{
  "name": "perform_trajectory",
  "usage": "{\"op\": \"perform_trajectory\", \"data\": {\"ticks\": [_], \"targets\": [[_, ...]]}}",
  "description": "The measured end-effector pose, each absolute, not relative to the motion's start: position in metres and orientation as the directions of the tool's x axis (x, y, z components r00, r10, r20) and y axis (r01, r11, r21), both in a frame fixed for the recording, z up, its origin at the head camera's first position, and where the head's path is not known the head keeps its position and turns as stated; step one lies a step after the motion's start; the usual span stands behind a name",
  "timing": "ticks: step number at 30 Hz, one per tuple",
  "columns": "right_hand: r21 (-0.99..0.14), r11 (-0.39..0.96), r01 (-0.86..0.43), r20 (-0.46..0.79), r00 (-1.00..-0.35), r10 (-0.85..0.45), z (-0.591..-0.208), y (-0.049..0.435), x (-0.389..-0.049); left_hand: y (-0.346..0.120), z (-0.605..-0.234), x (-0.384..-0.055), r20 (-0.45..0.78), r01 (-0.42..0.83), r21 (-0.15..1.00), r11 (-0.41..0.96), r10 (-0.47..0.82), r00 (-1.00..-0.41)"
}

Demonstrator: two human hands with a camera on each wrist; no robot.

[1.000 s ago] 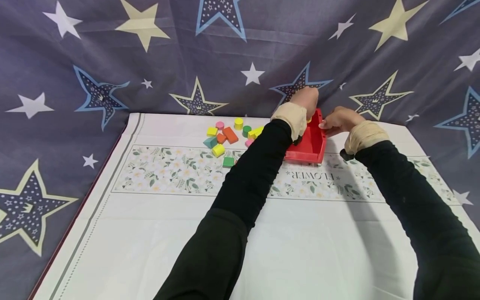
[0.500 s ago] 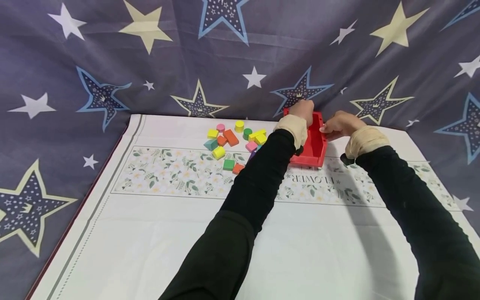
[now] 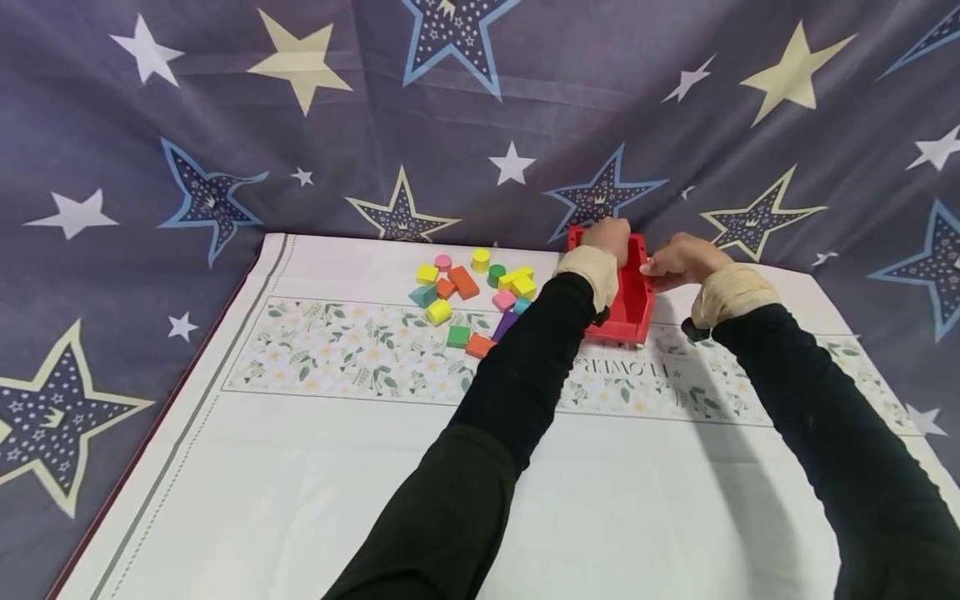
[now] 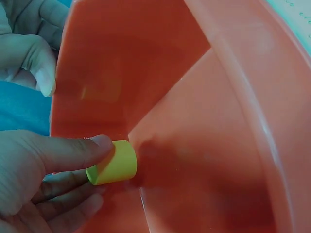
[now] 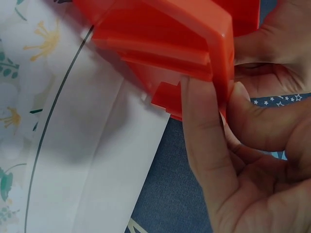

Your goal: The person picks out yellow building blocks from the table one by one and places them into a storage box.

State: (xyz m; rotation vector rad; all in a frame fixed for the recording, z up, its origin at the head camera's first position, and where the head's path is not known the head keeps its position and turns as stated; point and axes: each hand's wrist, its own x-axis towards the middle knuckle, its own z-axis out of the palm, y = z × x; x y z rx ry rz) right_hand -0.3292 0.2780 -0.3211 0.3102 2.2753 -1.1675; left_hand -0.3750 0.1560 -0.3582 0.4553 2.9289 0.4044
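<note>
In the head view a red plastic bin [image 3: 624, 321] stands at the back right of the table. My left hand [image 3: 609, 239] reaches into it. The left wrist view shows that hand [image 4: 53, 179] pinching a yellow cylinder block [image 4: 119, 165] between thumb and fingers, close to an inside corner of the bin [image 4: 204, 145]. My right hand [image 3: 684, 260] grips the bin's right wall; in the right wrist view its thumb and index finger [image 5: 201, 131] lie on opposite sides of the red edge [image 5: 222, 53]. From the head, the left hand hides the cylinder block.
Several loose coloured blocks lie left of the bin, among them an orange block [image 3: 463, 283], a green block [image 3: 458, 336], a yellow cylinder [image 3: 438, 312] and a purple block [image 3: 505, 323]. A star-patterned cloth [image 3: 450, 125] hangs right behind the white table cover [image 3: 360, 467].
My left hand has gone from above the bin's far rim down into the bin. More blocks show beside the left sleeve. The right hand keeps its hold on the bin.
</note>
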Motion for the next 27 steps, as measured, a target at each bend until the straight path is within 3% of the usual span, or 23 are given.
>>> {"op": "perform_trajectory", "data": {"ticks": [27], "targets": [[-0.696,0.565,0.443,-0.575,-0.815,-0.069,-0.326,0.282,-0.331,0.162,-0.375,-0.369,-0.107,0.317,0.251,0.914,0.352,-0.93]]}}
